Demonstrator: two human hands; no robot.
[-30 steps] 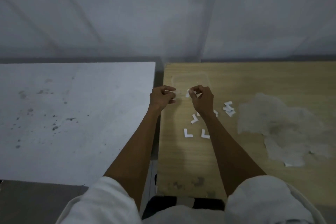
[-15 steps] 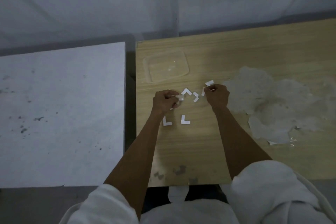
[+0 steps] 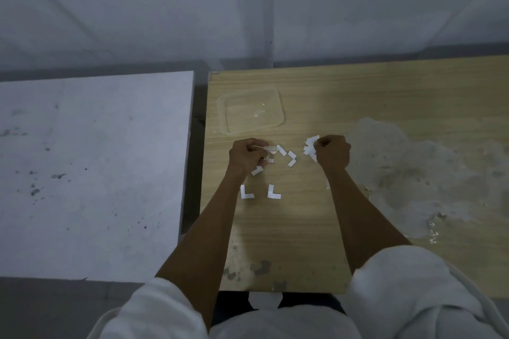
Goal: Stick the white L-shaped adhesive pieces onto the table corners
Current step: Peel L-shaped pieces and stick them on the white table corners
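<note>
White table (image 3: pixel 96 173): at the left, speckled with dark spots, set apart from the wood table by a narrow gap.
Wood table (image 3: pixel 275 228): right of the gap; it carries all the pieces and both hands.
Tray (image 3: pixel 279 110): clear and shallow, flat near the wood table's far left corner, just beyond the left hand.
Left hand (image 3: pixel 246 157): fingers curled, with the fingertips pinching a small white strip (image 3: pixel 265 148) just above the tabletop.
L pieces (image 3: pixel 246 192): two lie flat side by side near the left forearm. One sits just under the left hand and two more lie between the hands, all on the wood.
Heap (image 3: pixel 311 146): a few white pieces bunched at the right fingertips. The dim light hides how many there are.
Right hand (image 3: pixel 332 153): curled into a tight fist, knuckles up, nipping the heap at its left edge.
Patch (image 3: pixel 413 173): pale, worn surface spreading right of the right hand.
Sleeves (image 3: pixel 399 297): white, pushed up, at the bottom edge.
</note>
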